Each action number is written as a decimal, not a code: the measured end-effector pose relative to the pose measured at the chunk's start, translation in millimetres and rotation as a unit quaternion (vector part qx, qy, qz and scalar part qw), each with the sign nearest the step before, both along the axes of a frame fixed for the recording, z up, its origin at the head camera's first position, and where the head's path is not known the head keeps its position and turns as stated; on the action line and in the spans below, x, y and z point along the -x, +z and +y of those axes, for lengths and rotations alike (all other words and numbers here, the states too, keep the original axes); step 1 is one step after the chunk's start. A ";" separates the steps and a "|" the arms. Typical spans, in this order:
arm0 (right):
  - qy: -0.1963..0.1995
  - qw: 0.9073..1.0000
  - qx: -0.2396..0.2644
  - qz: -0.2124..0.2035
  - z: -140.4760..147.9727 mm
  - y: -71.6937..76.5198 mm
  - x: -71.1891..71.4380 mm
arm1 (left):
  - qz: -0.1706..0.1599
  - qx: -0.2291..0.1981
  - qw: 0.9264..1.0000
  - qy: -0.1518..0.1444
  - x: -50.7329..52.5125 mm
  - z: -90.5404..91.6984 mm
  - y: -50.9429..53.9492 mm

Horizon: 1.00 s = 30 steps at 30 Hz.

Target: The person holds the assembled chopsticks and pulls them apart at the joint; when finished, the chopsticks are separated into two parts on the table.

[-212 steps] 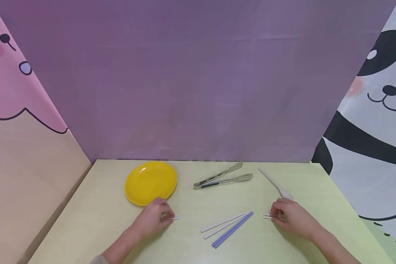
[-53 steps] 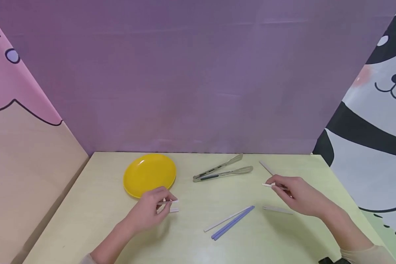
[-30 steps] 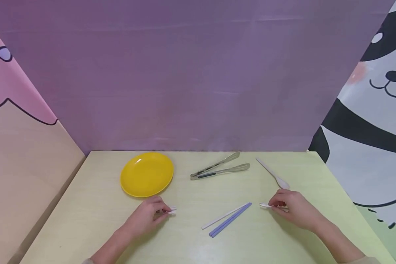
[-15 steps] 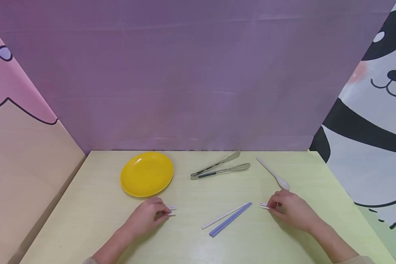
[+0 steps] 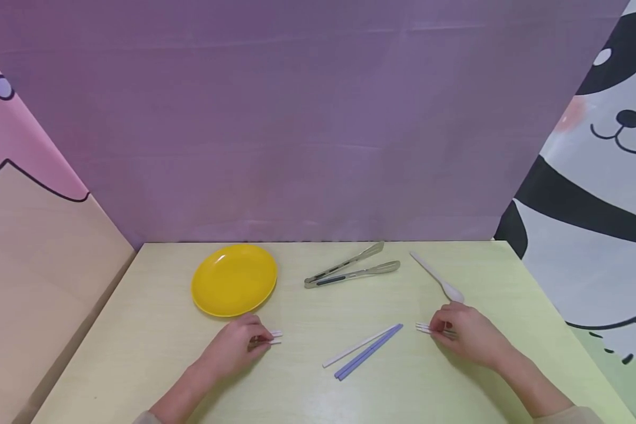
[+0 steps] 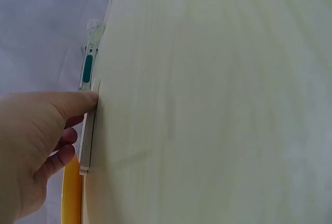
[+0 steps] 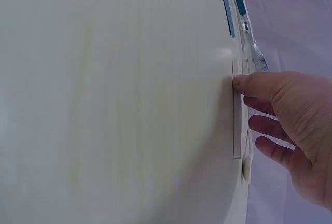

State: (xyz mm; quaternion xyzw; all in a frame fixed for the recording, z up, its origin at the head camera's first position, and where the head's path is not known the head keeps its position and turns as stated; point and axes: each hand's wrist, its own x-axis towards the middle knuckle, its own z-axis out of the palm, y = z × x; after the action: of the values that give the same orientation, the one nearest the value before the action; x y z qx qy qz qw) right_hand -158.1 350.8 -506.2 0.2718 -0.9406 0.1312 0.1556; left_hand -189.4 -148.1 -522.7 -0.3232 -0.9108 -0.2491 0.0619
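Lowered since earlier, right hand (image 5: 471,335) and left hand (image 5: 237,343) are each pinching a white stick (image 7: 237,125), spoon (image 5: 449,290) and yellow plate (image 5: 234,281) lying beyond.

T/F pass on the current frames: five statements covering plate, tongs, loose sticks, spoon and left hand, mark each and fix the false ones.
1. In the head view, the yellow plate sits left of the tongs. True.
2. The two arms of the tongs are pressed together. False: they are spread apart.
3. Between the hands, one loose white stick lies next to two bluish-purple sticks. True.
4. The spoon lies on the yellow plate. False: it lies on the table, its bowl end close to the right hand.
5. The left hand grips the tongs. False: its thumb and fingers pinch at slim white sticks.
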 end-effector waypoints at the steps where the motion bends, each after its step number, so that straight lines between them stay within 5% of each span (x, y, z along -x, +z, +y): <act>1: 0.002 1.000 0.002 0.004 -0.3 0.0 -0.2 | 0.000 0.000 1.000 0.002 0.1 0.0 -0.4; 13: 0.007 1.000 0.019 0.008 -4.8 0.1 2.6 | 0.034 0.020 0.998 0.045 1.2 -0.6 -3.5; 22: 0.024 0.999 0.036 0.009 -19.7 3.5 6.6 | 0.028 -0.004 0.999 0.019 4.3 9.8 7.0; 30: 0.053 0.998 0.030 -0.007 -44.0 19.6 12.9 | 0.008 0.020 1.000 0.011 4.1 17.9 16.0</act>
State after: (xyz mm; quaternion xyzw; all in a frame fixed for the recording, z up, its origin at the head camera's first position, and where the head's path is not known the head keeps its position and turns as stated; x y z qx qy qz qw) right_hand -171.0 306.8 -486.7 0.3153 -0.9217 0.1690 0.1502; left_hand -193.5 -130.1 -506.6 -0.3164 -0.9186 -0.2276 0.0652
